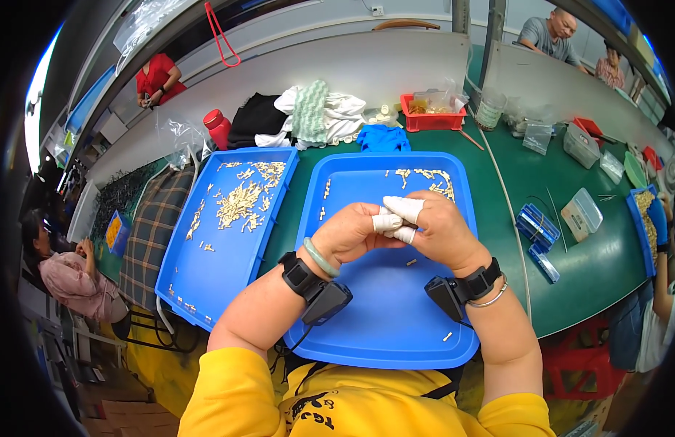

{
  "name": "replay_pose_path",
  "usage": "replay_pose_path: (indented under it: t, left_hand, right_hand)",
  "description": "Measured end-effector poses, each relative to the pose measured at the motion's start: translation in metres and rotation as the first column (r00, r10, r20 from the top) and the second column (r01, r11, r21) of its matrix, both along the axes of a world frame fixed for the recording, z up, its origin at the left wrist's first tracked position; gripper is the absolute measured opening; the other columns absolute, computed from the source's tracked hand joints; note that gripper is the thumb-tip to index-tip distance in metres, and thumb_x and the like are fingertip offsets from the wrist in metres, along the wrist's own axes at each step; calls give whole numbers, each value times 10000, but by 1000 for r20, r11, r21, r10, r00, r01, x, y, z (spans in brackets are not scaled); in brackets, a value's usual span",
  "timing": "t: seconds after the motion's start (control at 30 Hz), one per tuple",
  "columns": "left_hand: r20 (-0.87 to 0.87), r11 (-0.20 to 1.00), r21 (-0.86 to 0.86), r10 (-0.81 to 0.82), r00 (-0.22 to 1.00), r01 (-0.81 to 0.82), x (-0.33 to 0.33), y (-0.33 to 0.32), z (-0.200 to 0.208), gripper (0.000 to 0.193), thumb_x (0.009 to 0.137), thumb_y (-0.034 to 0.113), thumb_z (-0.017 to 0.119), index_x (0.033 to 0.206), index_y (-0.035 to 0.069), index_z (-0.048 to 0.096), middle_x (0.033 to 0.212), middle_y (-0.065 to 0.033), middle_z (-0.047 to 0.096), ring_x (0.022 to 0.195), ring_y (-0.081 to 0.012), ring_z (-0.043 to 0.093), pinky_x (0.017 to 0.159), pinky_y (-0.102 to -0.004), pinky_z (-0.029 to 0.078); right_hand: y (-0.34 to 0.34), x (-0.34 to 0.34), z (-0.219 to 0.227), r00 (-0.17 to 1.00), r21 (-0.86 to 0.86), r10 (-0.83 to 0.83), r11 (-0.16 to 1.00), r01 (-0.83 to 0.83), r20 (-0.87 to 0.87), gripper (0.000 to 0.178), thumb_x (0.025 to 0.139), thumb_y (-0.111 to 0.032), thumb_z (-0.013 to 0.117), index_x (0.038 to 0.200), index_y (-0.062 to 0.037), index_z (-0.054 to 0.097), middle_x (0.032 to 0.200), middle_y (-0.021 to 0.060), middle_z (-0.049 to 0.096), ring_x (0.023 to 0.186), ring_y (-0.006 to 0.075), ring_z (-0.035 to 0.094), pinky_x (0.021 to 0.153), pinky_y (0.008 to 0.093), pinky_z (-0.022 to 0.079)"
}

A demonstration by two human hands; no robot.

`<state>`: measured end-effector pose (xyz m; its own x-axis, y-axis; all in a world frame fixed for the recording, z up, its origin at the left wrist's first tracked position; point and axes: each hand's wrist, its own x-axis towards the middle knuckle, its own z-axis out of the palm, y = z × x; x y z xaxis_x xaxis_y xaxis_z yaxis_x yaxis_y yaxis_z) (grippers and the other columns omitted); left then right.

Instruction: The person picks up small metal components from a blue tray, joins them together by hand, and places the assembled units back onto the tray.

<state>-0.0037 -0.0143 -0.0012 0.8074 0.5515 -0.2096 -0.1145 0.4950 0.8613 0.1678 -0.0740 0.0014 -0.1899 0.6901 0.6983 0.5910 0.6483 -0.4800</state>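
My left hand (pixel 350 234) and my right hand (pixel 445 231) meet above a blue tray (pixel 385 328), their fingertips pressed together. White wraps cover several fingertips. Whatever lies between the fingers is hidden, so I cannot make it out. Small pale-gold metal pieces (pixel 436 178) lie along the far edge of this tray, and a few single ones are scattered nearer me. To the left, a second blue tray (pixel 199 280) carries a larger heap of the same pieces (pixel 241 205). A pale green bangle and a black strap device circle my left wrist; a similar device sits on my right.
Behind the trays are a red bottle (pixel 218 129), bundled cloths (pixel 309 113), a blue cloth (pixel 382 138) and a red bin (pixel 433 120). A white cable (pixel 509 211) crosses the green table, with blue boxes (pixel 537 226) right of it. Other people work around the table.
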Motion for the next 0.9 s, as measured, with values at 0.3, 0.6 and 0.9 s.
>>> replay_pose_path:
  t: [0.3, 0.6, 0.9]
  left_hand:
    - [7, 999, 42, -6, 1000, 6, -2, -9, -4, 216, 848, 74, 596, 1047, -7, 617, 1029, -110, 632, 965, -215, 610, 872, -344, 494]
    - [104, 226, 960, 253, 962, -164, -8, -28, 13, 220, 789, 51, 650, 1007, 78, 672, 1058, -75, 638, 1013, -226, 586, 888, -336, 465]
    - [178, 153, 964, 238, 955, -218, -12, -30, 13, 253, 769, 68, 671, 1022, 87, 672, 1090, -91, 629, 1042, -245, 574, 954, -370, 422]
  right_hand:
    - [-2, 1, 4, 992, 50, 13, 999, -19, 126, 387, 608, -114, 756, 985, -93, 674, 867, 78, 658, 811, 252, 615, 725, 346, 484]
    - [0, 1, 6, 997, 44, -46, 998, 44, 62, 563, 599, -86, 749, 1139, -44, 595, 999, 120, 638, 903, 292, 603, 788, 354, 488]
    - [1, 2, 6, 997, 29, -41, 999, 39, 72, 548, 636, -71, 724, 1164, -48, 579, 1050, 122, 627, 938, 289, 596, 818, 350, 477]
